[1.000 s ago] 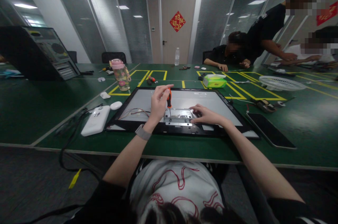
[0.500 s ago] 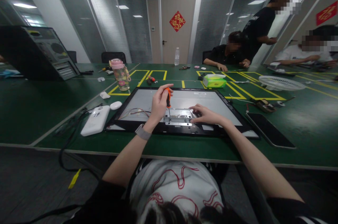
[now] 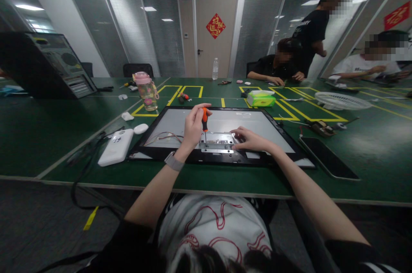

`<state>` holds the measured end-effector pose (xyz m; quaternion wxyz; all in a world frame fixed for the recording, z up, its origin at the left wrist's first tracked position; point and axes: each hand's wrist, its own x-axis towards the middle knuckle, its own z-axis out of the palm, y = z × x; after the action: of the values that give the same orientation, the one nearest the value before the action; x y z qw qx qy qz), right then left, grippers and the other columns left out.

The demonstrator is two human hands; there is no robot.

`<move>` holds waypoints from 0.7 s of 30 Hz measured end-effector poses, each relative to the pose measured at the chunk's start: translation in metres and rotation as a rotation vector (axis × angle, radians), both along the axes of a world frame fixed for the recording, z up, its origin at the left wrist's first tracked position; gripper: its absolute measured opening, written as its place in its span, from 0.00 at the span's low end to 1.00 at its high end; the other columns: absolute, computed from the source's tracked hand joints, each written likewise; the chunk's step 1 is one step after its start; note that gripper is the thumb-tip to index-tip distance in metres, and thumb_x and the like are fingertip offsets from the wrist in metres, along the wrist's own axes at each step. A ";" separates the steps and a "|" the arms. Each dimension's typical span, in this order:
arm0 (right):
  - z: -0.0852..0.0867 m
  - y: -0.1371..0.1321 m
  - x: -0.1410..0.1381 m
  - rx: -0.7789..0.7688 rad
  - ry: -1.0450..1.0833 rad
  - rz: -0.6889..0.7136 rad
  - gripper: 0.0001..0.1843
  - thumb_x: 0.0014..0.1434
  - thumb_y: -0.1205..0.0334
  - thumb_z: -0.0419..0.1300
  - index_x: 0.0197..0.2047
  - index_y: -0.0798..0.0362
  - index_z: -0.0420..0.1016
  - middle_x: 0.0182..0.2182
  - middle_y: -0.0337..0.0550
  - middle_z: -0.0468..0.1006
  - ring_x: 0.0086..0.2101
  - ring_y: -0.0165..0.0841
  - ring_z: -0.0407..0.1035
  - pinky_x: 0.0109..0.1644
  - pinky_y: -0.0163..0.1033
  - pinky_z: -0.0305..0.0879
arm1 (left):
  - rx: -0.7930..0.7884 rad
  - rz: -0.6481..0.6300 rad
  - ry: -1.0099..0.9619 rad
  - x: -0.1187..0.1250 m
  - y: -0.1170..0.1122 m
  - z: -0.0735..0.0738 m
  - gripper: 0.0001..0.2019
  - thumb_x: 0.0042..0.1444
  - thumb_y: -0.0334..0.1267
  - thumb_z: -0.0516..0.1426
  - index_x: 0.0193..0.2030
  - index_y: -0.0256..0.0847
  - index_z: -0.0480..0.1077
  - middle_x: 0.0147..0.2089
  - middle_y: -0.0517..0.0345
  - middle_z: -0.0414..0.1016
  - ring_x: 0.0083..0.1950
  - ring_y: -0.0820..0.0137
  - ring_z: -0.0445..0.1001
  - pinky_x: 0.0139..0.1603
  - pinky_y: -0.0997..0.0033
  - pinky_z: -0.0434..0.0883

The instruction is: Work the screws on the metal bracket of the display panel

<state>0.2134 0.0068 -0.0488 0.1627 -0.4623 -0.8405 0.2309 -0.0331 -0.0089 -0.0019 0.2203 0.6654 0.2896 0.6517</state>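
A monitor panel (image 3: 257, 123) lies back-up on the green table, black frame round a pale grey back. At its near edge sits a small metal bracket with ports (image 3: 218, 141). My left hand (image 3: 193, 128) is closed round a small orange-handled screwdriver (image 3: 204, 120), held upright with its tip on the bracket's left end. My right hand (image 3: 249, 139) rests fingers-down on the bracket's right end, pressing it. Thin wires (image 3: 164, 136) run across the panel left of my left hand.
A white power bank (image 3: 116, 147) and white earbud case (image 3: 140, 128) lie left of the panel, a dark phone (image 3: 328, 158) to the right. Farther back stand a pink bottle (image 3: 146, 90), green tissue pack (image 3: 261, 99), fan grille (image 3: 341, 101) and PC case (image 3: 54, 65). Three people are at the far right.
My hands and the screwdriver have barely shifted. The standing person in black at the far right has straightened up and stepped back from the table.
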 end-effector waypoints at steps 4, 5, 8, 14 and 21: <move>-0.001 0.001 0.000 0.005 0.006 0.000 0.37 0.48 0.40 0.64 0.57 0.50 0.67 0.44 0.47 0.67 0.44 0.41 0.68 0.52 0.45 0.65 | 0.004 0.043 0.035 0.001 -0.001 -0.001 0.10 0.61 0.44 0.54 0.42 0.44 0.73 0.40 0.56 0.72 0.38 0.72 0.71 0.39 0.71 0.69; -0.001 0.001 0.001 0.003 0.007 0.001 0.37 0.48 0.40 0.64 0.57 0.50 0.67 0.44 0.47 0.67 0.45 0.41 0.68 0.52 0.45 0.65 | 0.002 0.047 0.042 0.001 -0.001 0.000 0.10 0.61 0.44 0.54 0.43 0.44 0.73 0.39 0.56 0.72 0.37 0.72 0.71 0.38 0.71 0.69; 0.000 0.000 0.001 -0.005 0.005 0.000 0.37 0.48 0.40 0.63 0.57 0.49 0.67 0.45 0.47 0.67 0.45 0.41 0.67 0.52 0.45 0.65 | -0.011 0.033 0.028 0.000 -0.003 0.001 0.13 0.64 0.42 0.49 0.46 0.42 0.72 0.35 0.56 0.73 0.37 0.71 0.71 0.38 0.71 0.69; 0.001 0.000 0.000 -0.020 0.003 0.005 0.38 0.49 0.40 0.63 0.58 0.52 0.66 0.46 0.48 0.66 0.45 0.41 0.67 0.52 0.45 0.65 | 0.020 0.022 0.030 -0.003 -0.004 0.003 0.13 0.64 0.37 0.47 0.45 0.41 0.73 0.40 0.55 0.76 0.42 0.69 0.73 0.45 0.68 0.69; 0.001 0.000 0.000 -0.016 0.000 0.003 0.38 0.48 0.40 0.63 0.57 0.52 0.66 0.45 0.48 0.66 0.45 0.41 0.67 0.51 0.45 0.64 | 0.225 0.273 0.218 -0.003 -0.009 0.005 0.06 0.57 0.38 0.59 0.41 0.43 0.73 0.35 0.58 0.69 0.35 0.71 0.67 0.40 0.69 0.66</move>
<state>0.2133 0.0071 -0.0481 0.1587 -0.4623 -0.8393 0.2379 -0.0363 -0.0180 0.0033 0.0215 0.7071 0.3245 0.6279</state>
